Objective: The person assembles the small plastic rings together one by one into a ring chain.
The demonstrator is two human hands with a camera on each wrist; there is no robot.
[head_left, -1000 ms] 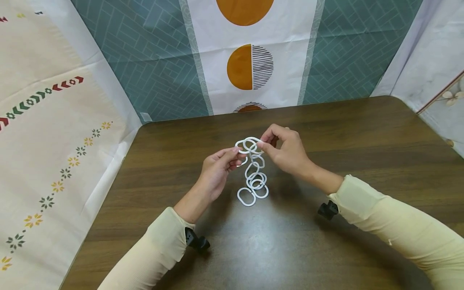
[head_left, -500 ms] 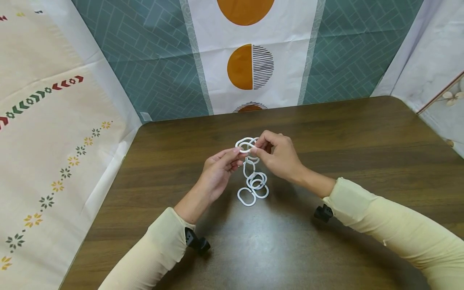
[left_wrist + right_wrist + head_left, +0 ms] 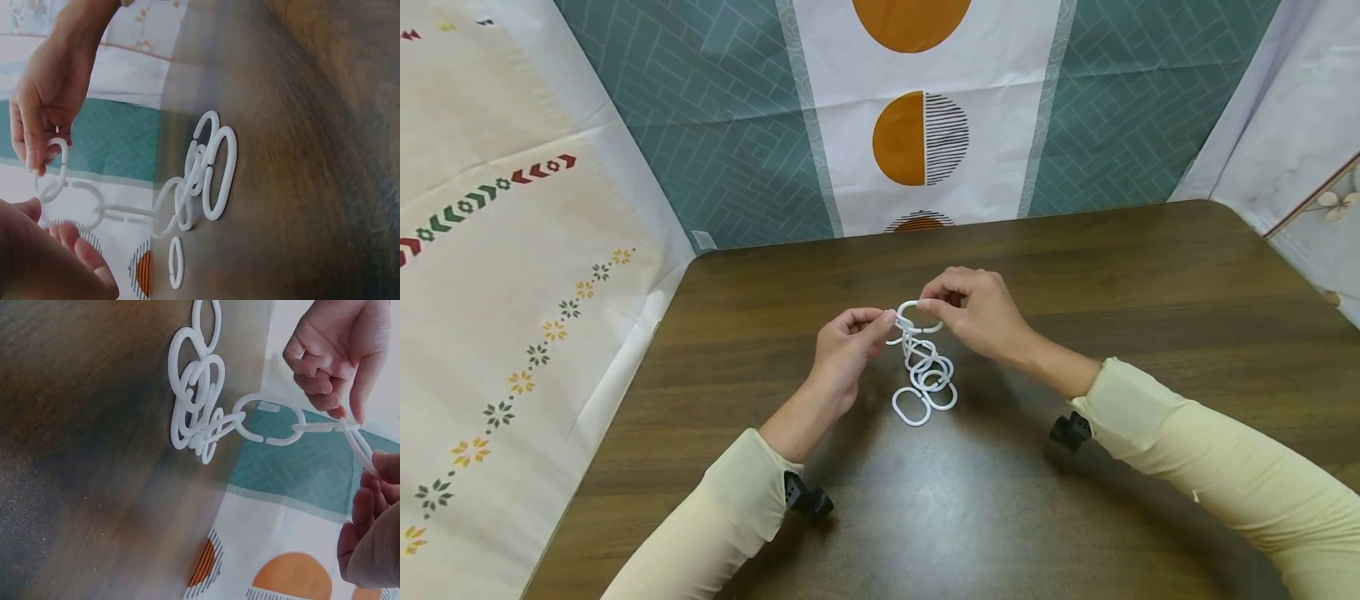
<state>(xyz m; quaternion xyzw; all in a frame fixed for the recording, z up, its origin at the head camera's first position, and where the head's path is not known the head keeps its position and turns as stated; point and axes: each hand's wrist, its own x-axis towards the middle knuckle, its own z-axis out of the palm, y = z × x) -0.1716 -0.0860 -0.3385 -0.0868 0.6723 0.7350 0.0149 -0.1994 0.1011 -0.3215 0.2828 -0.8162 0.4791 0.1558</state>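
Note:
Several white C-shaped plastic chain links are joined in a chain that hangs from both hands to the table. With thumb and fingers, my left hand (image 3: 846,346) pinches a link near the chain's top. My right hand (image 3: 981,312) pinches the end link (image 3: 357,450), which reaches across to the left fingertips. Below, another link (image 3: 300,419) leads down to the heap of links (image 3: 232,169) on the table. One oval link (image 3: 895,402) lies at the near side of the heap. In the left wrist view, my left hand partly covers the chain's top.
The brown wooden table (image 3: 760,333) extends around the hands. Patterned cloths hang behind it, a green and white cloth (image 3: 737,167) at the back and a cream cloth (image 3: 512,317) at the left. A black camera (image 3: 807,498) sits on the left wrist, another (image 3: 1070,431) on the right.
My right hand moves left and slightly down from a second ago. The overlapping links between the hands have shifted; one link now spans toward the right hand while the others hang lower.

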